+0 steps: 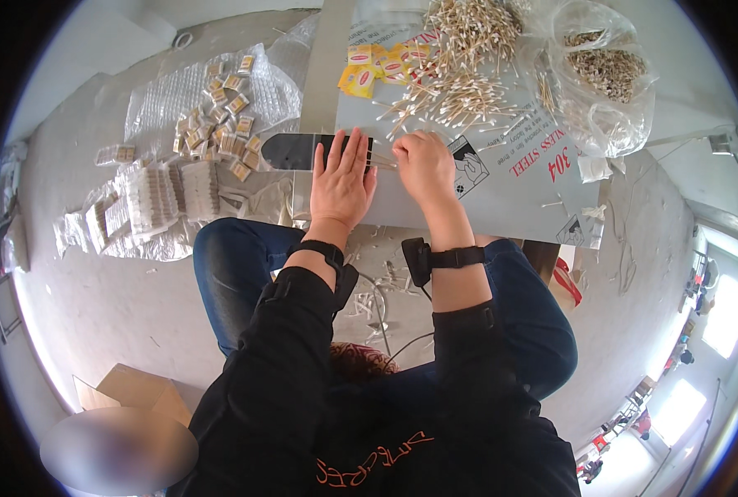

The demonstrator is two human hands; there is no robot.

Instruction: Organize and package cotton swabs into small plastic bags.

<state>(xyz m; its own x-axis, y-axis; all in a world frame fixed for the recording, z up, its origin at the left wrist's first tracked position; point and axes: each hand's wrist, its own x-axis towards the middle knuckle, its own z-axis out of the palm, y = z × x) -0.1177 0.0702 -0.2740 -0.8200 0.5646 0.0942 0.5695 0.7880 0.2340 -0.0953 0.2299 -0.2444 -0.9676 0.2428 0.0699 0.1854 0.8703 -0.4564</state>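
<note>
My left hand (pixel 342 184) lies flat with its fingers stretched out over a black strip-like plate (pixel 290 152) with a rounded left end, on the sheet-covered table. Just right of it, my right hand (pixel 427 168) has its fingers curled together. A few thin cotton swabs (pixel 383 161) show between the two hands, their right ends reaching the right fingertips. Beyond the hands spreads a large loose heap of cotton swabs (pixel 460 91). Left of the heap lie several yellow-and-white printed packets (pixel 359 80). What is under my left palm is hidden.
A clear plastic bag (pixel 605 124) of swabs stands at the table's far right. On the floor to the left, small filled packs (pixel 220 124) lie on bubble wrap (pixel 158 103), near stacked packs (pixel 149 203). A cardboard box (pixel 141 389) sits lower left. Scraps litter the floor under the table.
</note>
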